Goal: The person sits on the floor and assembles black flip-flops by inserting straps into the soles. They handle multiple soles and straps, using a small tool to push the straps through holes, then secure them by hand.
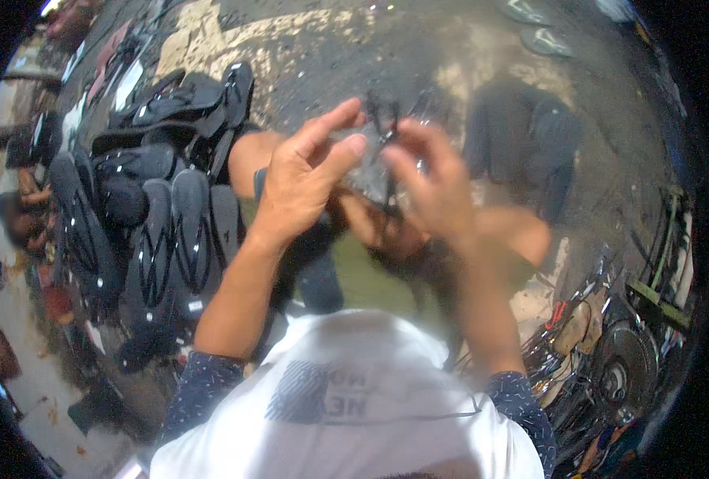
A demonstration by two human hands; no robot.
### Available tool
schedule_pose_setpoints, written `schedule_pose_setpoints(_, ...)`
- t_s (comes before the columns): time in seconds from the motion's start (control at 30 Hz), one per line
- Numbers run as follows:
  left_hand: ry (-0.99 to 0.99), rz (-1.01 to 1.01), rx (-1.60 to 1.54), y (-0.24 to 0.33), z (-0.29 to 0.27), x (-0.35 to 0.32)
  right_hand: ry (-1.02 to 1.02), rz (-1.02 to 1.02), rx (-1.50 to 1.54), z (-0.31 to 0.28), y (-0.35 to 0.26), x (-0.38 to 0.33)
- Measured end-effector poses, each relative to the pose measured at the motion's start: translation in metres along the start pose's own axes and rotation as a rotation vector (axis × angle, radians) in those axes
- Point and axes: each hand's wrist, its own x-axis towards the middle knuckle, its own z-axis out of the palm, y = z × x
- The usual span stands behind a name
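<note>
The left hand (302, 172) is raised in front of the lap, its thumb and forefinger spread apart with a gap between the tips. It is just left of a thin black strap (385, 120) and appears to hold nothing. The right hand (438, 180) is blurred; its thumb and forefinger draw close on the strap and pinch it, though the exact contact is too smeared to make out. The strap is between the two hands, above the lap, its far end pointing away from the person.

Beneath the hands, green shorts (370, 275) cover the lap between bent, bare knees. Nearest is a white top (354, 439), with dark patterned sleeves (199, 391) reaching to the forearms.

On the left, black flip-flops (191, 231) lie crowded together, some overlapping, several with their soles lengthwise toward the person. Far right, a pair of grey sandals (546, 41) rests on the dark floor (314, 80). Near right, a round black wheel-like part (624, 371) lies among tangled clutter, with a small red item (556, 314) just left of it.
</note>
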Motion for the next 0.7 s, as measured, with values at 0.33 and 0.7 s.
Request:
schedule_pose_setpoints(0.33,0.086,-0.037,-0.554,-0.019,0.021,-0.014,0.151,0.337,0.551,-0.023,-0.032,-0.021)
schedule_pose_setpoints(0.7,0.111,-0.106,-0.852,0.007,0.015,-0.037,0.045,-0.208,0.042,-0.016,-0.053,-0.026)
